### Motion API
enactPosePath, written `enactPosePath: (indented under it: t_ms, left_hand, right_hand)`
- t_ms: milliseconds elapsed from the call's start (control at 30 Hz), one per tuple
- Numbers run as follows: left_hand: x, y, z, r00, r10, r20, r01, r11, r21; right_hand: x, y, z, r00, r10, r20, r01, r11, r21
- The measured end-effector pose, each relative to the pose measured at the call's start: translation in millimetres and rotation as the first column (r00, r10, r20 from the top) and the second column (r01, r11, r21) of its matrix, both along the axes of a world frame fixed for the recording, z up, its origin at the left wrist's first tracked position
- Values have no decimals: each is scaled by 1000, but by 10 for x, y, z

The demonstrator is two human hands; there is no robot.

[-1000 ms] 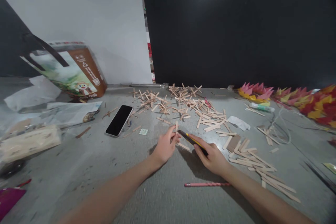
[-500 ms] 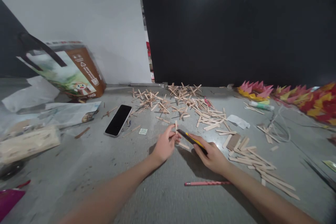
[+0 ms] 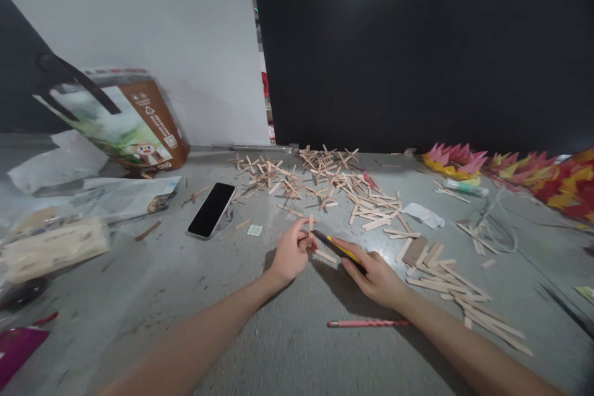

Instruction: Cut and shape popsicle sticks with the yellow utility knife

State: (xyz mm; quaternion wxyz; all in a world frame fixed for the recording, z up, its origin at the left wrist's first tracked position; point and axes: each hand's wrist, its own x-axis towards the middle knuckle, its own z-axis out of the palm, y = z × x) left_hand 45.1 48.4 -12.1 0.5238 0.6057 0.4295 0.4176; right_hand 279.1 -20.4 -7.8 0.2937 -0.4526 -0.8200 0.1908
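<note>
My left hand (image 3: 288, 255) has its fingers (image 3: 304, 236) pinched shut on a short pale wooden craft stick (image 3: 310, 224), which stands nearly upright above them. My right hand (image 3: 377, 276) grips a black utility knife with a yellow slider (image 3: 339, 247), fingers curled closed around the handle, and the tip sits right at the base of the stick, just beside my left fingertips. Both hands are low over the grey table (image 3: 278, 346).

Just past my fingers lies a scattered heap of glued wooden stick crosses (image 3: 320, 179), running away towards the dark wall. To the right of my right hand there's a loose spread of longer flat sticks (image 3: 455, 284) with a small brown card piece (image 3: 414, 251) among them. Close under my right wrist lies a pink pencil (image 3: 366, 323). Left of my left fingers, near but apart, a black smartphone (image 3: 211, 210) lies face up.

Well off to the far left, a brown printed cardboard carton (image 3: 134, 130) is tipped over on its side; I cannot tell what is inside it. Far right, beyond the sticks, a row of pink, yellow and red folded paper flowers (image 3: 510, 170).
</note>
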Motion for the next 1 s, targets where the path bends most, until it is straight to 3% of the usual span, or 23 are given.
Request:
enactPosePath:
  t_ms: [333, 1000]
  left_hand:
    - [2, -10, 36, 1000, 4, -2, -4, 1000, -15]
    - [-11, 33, -56, 996, -51, 70, 55, 997, -46]
  right_hand:
    - [1, -9, 24, 1000, 3, 17, -3, 1000, 10]
    - [48, 24, 15, 996, 42, -77, -47, 996, -74]
